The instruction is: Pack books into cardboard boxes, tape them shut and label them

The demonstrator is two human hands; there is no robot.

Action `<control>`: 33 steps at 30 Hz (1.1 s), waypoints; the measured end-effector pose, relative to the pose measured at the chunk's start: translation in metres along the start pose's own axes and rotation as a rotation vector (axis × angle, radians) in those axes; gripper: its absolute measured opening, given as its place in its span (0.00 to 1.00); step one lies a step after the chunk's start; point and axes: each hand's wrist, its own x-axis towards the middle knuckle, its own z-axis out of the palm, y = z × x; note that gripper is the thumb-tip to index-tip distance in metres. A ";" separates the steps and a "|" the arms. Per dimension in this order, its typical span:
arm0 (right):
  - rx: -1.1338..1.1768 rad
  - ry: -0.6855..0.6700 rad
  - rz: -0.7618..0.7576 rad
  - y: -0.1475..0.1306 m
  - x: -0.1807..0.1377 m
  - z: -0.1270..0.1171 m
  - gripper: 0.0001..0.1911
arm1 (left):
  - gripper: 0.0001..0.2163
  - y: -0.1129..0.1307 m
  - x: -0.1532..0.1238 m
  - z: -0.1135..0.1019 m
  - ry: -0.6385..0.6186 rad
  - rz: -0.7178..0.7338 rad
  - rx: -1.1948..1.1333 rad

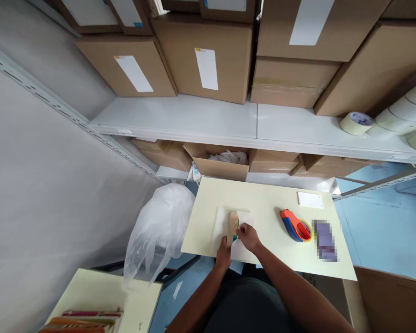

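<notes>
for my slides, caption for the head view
Both hands hold a small tan item on a cream table beside a tape dispenser.

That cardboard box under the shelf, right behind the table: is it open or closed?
Open. The cardboard box has its top flaps folded outward, and crumpled white plastic shows inside it, below the shelf.

Matt table — cardboard-brown item, glossy plastic bag
</notes>
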 end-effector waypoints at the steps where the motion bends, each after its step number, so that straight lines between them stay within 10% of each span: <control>1: -0.006 -0.001 0.013 -0.001 0.003 0.006 0.12 | 0.18 0.001 0.000 -0.002 0.006 0.021 0.016; 14: 0.042 -0.007 0.108 0.007 0.018 0.029 0.12 | 0.19 0.001 -0.001 -0.014 0.024 0.096 0.083; 33: 0.277 0.135 0.086 0.012 -0.034 -0.058 0.13 | 0.12 -0.010 0.007 -0.024 0.169 -0.012 0.150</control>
